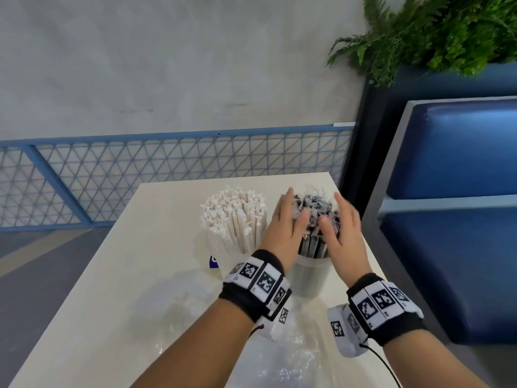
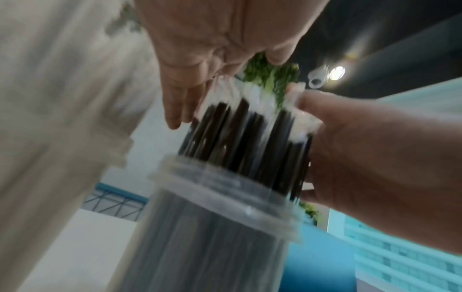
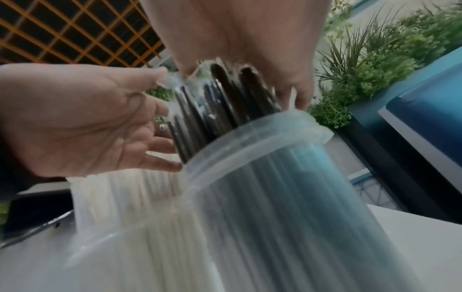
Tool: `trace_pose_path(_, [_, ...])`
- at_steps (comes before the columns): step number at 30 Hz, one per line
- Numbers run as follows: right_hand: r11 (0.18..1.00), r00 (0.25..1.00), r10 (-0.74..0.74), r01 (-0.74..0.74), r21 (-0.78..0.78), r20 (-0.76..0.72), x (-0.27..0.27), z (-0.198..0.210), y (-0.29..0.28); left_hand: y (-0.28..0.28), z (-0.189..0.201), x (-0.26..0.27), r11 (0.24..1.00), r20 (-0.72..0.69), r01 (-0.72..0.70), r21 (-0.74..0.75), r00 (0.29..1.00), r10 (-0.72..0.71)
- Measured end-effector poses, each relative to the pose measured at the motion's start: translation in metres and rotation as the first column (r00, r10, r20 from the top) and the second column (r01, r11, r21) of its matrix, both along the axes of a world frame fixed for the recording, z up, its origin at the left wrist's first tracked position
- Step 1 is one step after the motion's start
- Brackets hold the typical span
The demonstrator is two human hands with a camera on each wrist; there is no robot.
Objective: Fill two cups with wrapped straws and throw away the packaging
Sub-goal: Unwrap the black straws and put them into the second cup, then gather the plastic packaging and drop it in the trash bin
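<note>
Two cups stand on the cream table (image 1: 112, 275). The left cup holds white paper-wrapped straws (image 1: 235, 219). The clear cup (image 1: 310, 275) on the right holds black straws in clear wrappers (image 1: 316, 208). My left hand (image 1: 296, 205) and right hand (image 1: 331, 210) flank the tops of the black straws, fingers straight and touching the bundle from either side. The left wrist view shows my left hand (image 2: 200, 59) above the black straws (image 2: 237, 138) and the clear cup (image 2: 212, 237). In the right wrist view my right hand (image 3: 237, 39) is over the same straws (image 3: 220, 110).
Crumpled clear plastic packaging (image 1: 279, 359) lies on the table's near part, with more of it (image 1: 181, 312) to the left. A blue padded bench (image 1: 453, 219) stands close on the right. A blue mesh railing (image 1: 167, 169) runs behind the table, and a fern planter (image 1: 436, 32) is at the upper right.
</note>
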State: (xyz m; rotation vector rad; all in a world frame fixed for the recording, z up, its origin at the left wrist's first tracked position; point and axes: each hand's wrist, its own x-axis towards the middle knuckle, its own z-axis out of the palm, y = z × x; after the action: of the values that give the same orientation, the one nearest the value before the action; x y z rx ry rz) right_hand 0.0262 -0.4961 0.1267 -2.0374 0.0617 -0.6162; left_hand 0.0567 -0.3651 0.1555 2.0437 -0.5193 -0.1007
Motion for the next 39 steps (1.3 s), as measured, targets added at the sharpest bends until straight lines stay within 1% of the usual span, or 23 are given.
trace_pose_path(2, [0.993, 0.977, -0.105, 0.113, -0.033, 0.187, -0.013, 0.005, 0.006, 0.022, 0.002, -0.019, 1.0, 0.156, -0.001, -0.008, 0.988, 0.003])
trace_pose_path(4, [0.973, 0.923, -0.168, 0.211, -0.092, 0.347, -0.027, 0.005, 0.016, 0.048, -0.01, -0.035, 0.998, 0.248, -0.016, 0.064, 0.969, 0.0])
trace_pose_path(6, [0.965, 0.88, -0.137, 0.221, -0.137, 0.454, -0.04, 0.002, 0.031, 0.074, -0.033, -0.042, 0.971, 0.214, -0.016, 0.24, 0.976, -0.037])
trace_pose_path(8, [0.971, 0.9, 0.003, 0.101, -0.215, 0.436, -0.048, -0.012, 0.047, 0.094, -0.065, -0.037, 0.877, 0.1, 0.007, 0.481, 0.993, -0.063])
trace_pose_path(10, [0.937, 0.945, 0.215, -0.128, -0.324, 0.248, -0.051, -0.036, 0.06, 0.11, -0.096, -0.028, 0.724, -0.056, 0.064, 0.687, 0.998, -0.036])
trace_pose_path(12, [0.845, 0.934, 0.357, -0.335, -0.418, -0.027, -0.051, -0.067, 0.069, 0.121, -0.122, -0.023, 0.571, -0.161, 0.125, 0.811, 0.987, 0.011])
trace_pose_path(13, [0.792, 0.919, 0.355, -0.393, -0.468, -0.172, -0.05, -0.084, 0.071, 0.124, -0.131, -0.022, 0.515, -0.196, 0.153, 0.843, 0.98, 0.03])
trace_pose_path(15, [0.717, 0.835, 0.27, -0.507, -0.478, -0.479, -0.048, -0.108, 0.081, 0.13, -0.146, -0.026, 0.443, -0.255, 0.208, 0.872, 0.966, 0.048])
trace_pose_path(16, [0.675, 0.821, 0.18, -0.503, -0.54, -0.541, -0.046, -0.119, 0.087, 0.131, -0.151, -0.03, 0.433, -0.283, 0.24, 0.869, 0.959, 0.035])
trace_pose_path(17, [0.644, 0.761, 0.13, -0.553, -0.529, -0.636, -0.048, -0.125, 0.09, 0.131, -0.155, -0.034, 0.438, -0.307, 0.271, 0.857, 0.952, 0.012])
trace_pose_path(18, [0.623, 0.729, 0.091, -0.574, -0.532, -0.679, -0.048, -0.133, 0.094, 0.131, -0.158, -0.038, 0.456, -0.321, 0.292, 0.84, 0.947, -0.015])
trace_pose_path(20, [0.598, 0.656, 0.096, -0.639, -0.484, -0.748, -0.056, -0.143, 0.097, 0.13, -0.159, -0.048, 0.502, -0.313, 0.298, 0.812, 0.948, -0.057])
trace_pose_path(22, [0.575, 0.671, 0.092, -0.639, -0.511, -0.736, -0.059, -0.142, 0.1, 0.129, -0.158, -0.055, 0.545, -0.287, 0.28, 0.791, 0.955, -0.073])
trace_pose_path(24, [0.588, 0.683, 0.133, -0.638, -0.498, -0.718, -0.058, -0.141, 0.101, 0.13, -0.156, -0.061, 0.577, -0.28, 0.275, 0.769, 0.956, -0.082])
trace_pose_path(27, [0.678, 0.646, 0.19, -0.631, -0.377, -0.74, -0.054, -0.142, 0.106, 0.133, -0.155, -0.067, 0.607, -0.266, 0.266, 0.749, 0.96, -0.093])
trace_pose_path(29, [0.718, 0.638, 0.197, -0.611, -0.333, -0.744, -0.054, -0.141, 0.104, 0.138, -0.151, -0.073, 0.611, -0.19, 0.182, 0.771, 0.98, -0.052])
trace_pose_path(30, [0.727, 0.642, 0.217, -0.609, -0.318, -0.735, -0.054, -0.142, 0.102, 0.144, -0.148, -0.075, 0.622, -0.135, 0.104, 0.776, 0.991, 0.003])
trace_pose_path(32, [0.767, 0.666, 0.269, -0.585, -0.263, -0.695, -0.054, -0.142, 0.098, 0.161, -0.139, -0.079, 0.665, -0.035, -0.102, 0.74, 0.981, 0.189])
trace_pose_path(34, [0.811, 0.713, 0.305, -0.542, -0.22, -0.632, -0.053, -0.137, 0.095, 0.181, -0.131, -0.083, 0.686, -0.015, -0.306, 0.66, 0.908, 0.419])
trace_pose_path(35, [0.827, 0.733, 0.309, -0.521, -0.209, -0.605, -0.053, -0.134, 0.095, 0.19, -0.128, -0.085, 0.71, -0.054, -0.398, 0.581, 0.852, 0.521])
trace_pose_path(37, [0.851, 0.76, 0.337, -0.498, -0.166, -0.556, -0.05, -0.127, 0.097, 0.203, -0.124, -0.088, 0.745, -0.205, -0.574, 0.34, 0.728, 0.655])
trace_pose_path(38, [0.861, 0.771, 0.358, -0.491, -0.133, -0.527, -0.05, -0.124, 0.099, 0.207, -0.124, -0.09, 0.729, -0.296, -0.639, 0.246, 0.667, 0.684])
trace_pose_path(39, [0.868, 0.777, 0.378, -0.486, -0.098, -0.504, -0.048, -0.12, 0.101, 0.21, -0.124, -0.091, 0.708, -0.393, -0.677, 0.201, 0.606, 0.691])
